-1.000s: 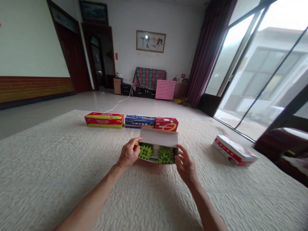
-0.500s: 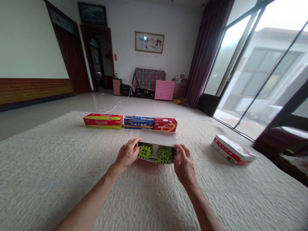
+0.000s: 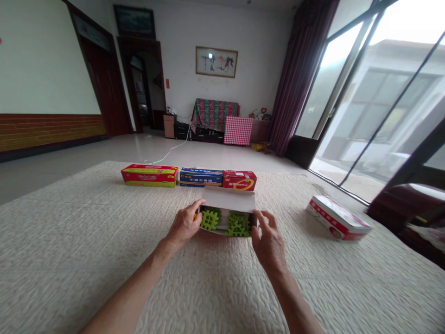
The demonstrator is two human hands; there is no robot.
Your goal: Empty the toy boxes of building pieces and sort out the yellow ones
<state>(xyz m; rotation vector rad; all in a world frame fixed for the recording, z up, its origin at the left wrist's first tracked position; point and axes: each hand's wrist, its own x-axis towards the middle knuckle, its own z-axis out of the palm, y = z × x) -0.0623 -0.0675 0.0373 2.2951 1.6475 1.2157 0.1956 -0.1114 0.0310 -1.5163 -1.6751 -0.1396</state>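
1. Left hand (image 3: 184, 224), closest at lower middle: curled snugly around the left end of an open cardboard box (image 3: 227, 199), holding it, with a small yellow bit just visible by the fingertips.
2. Right hand (image 3: 269, 243), at the box's right end: fingers curved and fairly wide apart, tips at the box's edge. Firm grip or light touch: impossible to tell.
3. Open cardboard box: between both hands, straight ahead, low over the bedspread, with a white lid flap standing up along the far side.
4. Inside the box: green plastic lattice pieces (image 3: 225, 221) in two clusters, with a white strip between them.
5. Beneath it all: a cream quilted bedspread (image 3: 69, 241), spreading across the lower view.
6. Just past the flap, side by side on the bedspread: a red-and-yellow box (image 3: 149, 176), a blue box (image 3: 200, 176) and a red box (image 3: 239, 180).
7. Well apart to the right: a red-and-white box (image 3: 338, 218), lying at an angle on the bedspread.
8. Farthest: a tiled floor (image 3: 132, 148), a white cord (image 3: 170, 148), a sofa under a patterned cover (image 3: 215, 113), a red-checked board (image 3: 238, 130), a framed painting (image 3: 216, 61) and a tall window (image 3: 378, 93).
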